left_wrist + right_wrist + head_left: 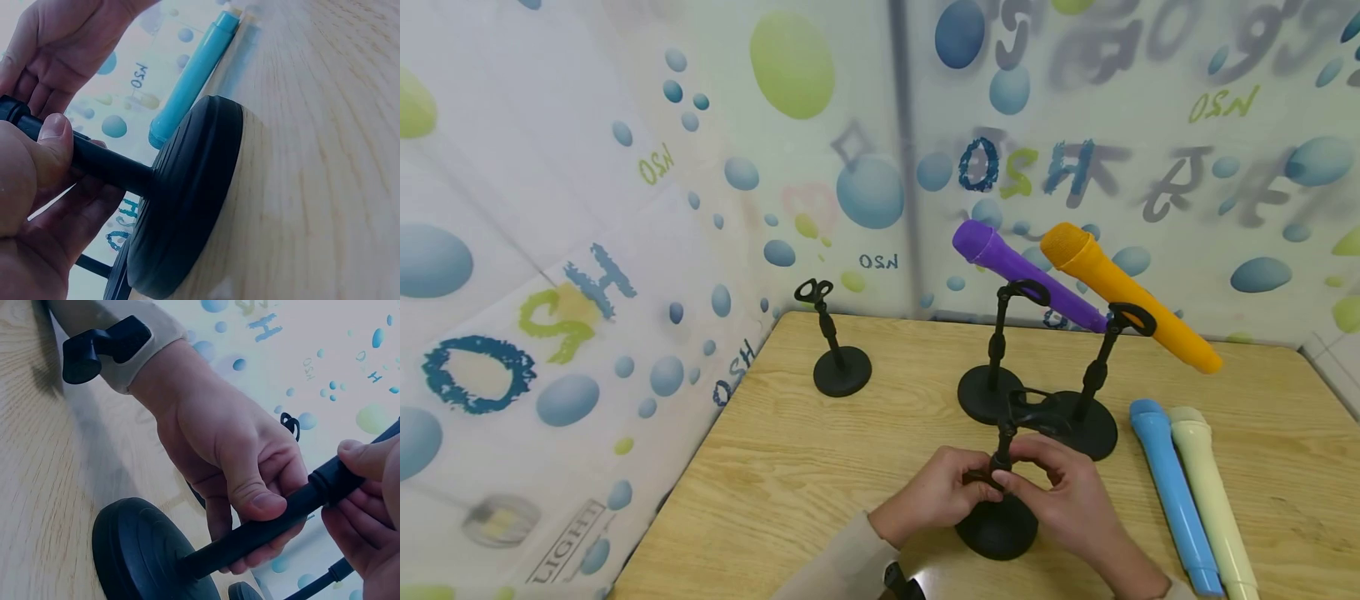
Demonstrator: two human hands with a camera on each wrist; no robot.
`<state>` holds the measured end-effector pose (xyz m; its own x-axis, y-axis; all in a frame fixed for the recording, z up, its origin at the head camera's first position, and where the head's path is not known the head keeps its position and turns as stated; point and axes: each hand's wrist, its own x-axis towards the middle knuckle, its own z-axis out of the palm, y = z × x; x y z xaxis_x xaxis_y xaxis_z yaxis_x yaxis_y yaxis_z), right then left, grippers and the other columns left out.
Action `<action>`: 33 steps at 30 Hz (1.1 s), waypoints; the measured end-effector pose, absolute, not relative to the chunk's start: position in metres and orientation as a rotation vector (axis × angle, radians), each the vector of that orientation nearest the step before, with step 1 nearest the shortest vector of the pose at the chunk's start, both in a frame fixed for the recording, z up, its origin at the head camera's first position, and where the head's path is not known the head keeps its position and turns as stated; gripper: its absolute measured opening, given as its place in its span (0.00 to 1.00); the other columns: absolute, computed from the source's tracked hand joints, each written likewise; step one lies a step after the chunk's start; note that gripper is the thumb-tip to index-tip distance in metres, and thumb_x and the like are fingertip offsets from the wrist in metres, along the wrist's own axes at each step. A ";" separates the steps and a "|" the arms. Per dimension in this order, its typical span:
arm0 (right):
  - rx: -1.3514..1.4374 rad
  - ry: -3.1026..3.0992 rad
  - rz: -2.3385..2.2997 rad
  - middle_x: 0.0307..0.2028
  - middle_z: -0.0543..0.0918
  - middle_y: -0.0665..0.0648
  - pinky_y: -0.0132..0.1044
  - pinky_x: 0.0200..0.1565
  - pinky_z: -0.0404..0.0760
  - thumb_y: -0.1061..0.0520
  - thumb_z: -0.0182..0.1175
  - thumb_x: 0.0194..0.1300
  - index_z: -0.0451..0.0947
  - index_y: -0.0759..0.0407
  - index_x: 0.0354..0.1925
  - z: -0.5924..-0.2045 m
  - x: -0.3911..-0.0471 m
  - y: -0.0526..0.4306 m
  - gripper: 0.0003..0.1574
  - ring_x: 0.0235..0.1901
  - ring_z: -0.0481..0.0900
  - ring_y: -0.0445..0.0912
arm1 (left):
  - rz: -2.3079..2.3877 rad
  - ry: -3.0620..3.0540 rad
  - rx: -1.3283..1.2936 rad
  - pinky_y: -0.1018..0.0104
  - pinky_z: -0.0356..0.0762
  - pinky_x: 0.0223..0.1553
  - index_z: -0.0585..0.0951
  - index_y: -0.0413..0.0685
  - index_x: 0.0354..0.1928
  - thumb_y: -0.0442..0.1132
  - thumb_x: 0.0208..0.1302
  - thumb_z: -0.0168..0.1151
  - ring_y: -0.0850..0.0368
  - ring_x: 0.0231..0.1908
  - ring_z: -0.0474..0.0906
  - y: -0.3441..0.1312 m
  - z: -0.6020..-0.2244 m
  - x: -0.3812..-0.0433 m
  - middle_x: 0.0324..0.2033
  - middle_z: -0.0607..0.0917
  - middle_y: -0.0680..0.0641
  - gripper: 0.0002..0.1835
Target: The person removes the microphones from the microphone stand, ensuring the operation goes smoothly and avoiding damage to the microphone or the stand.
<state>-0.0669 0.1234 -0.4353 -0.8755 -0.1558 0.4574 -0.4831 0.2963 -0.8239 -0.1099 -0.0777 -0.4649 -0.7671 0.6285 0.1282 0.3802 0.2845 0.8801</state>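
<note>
Both hands are on a black microphone stand near the front of the table. My left hand grips the slim lower pole, thumb on one side and fingers behind; the right wrist view shows this left hand just above the round base. Higher up, my right hand pinches the thicker collar between thumb and fingers. In the left wrist view, the round base stands on the wood. A ring-shaped clip tops the stand, overlapping another stand behind it in the head view.
Behind stand a stand with a purple microphone and another with an orange microphone. Further left is a bare stand. Blue and cream microphones lie at the right. Patterned curtains surround the wooden table.
</note>
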 end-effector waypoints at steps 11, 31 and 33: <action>0.798 -2.375 1.733 0.56 0.88 0.64 0.25 0.52 0.86 0.68 0.68 0.72 0.86 0.63 0.58 -0.436 -0.072 0.138 0.17 0.53 0.84 0.30 | 1.482 2.310 0.931 0.77 0.83 0.55 0.90 0.39 0.51 0.30 0.72 0.70 0.69 0.48 0.88 -0.078 -0.465 -0.109 0.45 0.95 0.42 0.09; 0.484 -2.258 1.880 0.52 0.88 0.42 0.19 0.58 0.79 0.70 0.73 0.66 0.86 0.65 0.53 -0.443 -0.065 0.125 0.17 0.52 0.86 0.31 | 1.500 2.284 0.873 0.77 0.83 0.49 0.89 0.38 0.45 0.30 0.74 0.68 0.77 0.39 0.82 -0.078 -0.466 -0.109 0.40 0.94 0.42 0.04; 0.517 -2.270 1.878 0.52 0.88 0.41 0.20 0.58 0.80 0.70 0.72 0.66 0.86 0.66 0.53 -0.443 -0.066 0.126 0.17 0.53 0.86 0.30 | 1.501 2.281 0.874 0.77 0.84 0.49 0.89 0.38 0.46 0.30 0.74 0.68 0.77 0.39 0.83 -0.078 -0.466 -0.109 0.40 0.94 0.42 0.04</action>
<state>-0.0656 0.1262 -0.4428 -0.9293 -0.1666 0.3296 -0.3550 0.1569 -0.9216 -0.1088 -0.0785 -0.4662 -0.7803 0.6178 0.0971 0.3339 0.2802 0.9000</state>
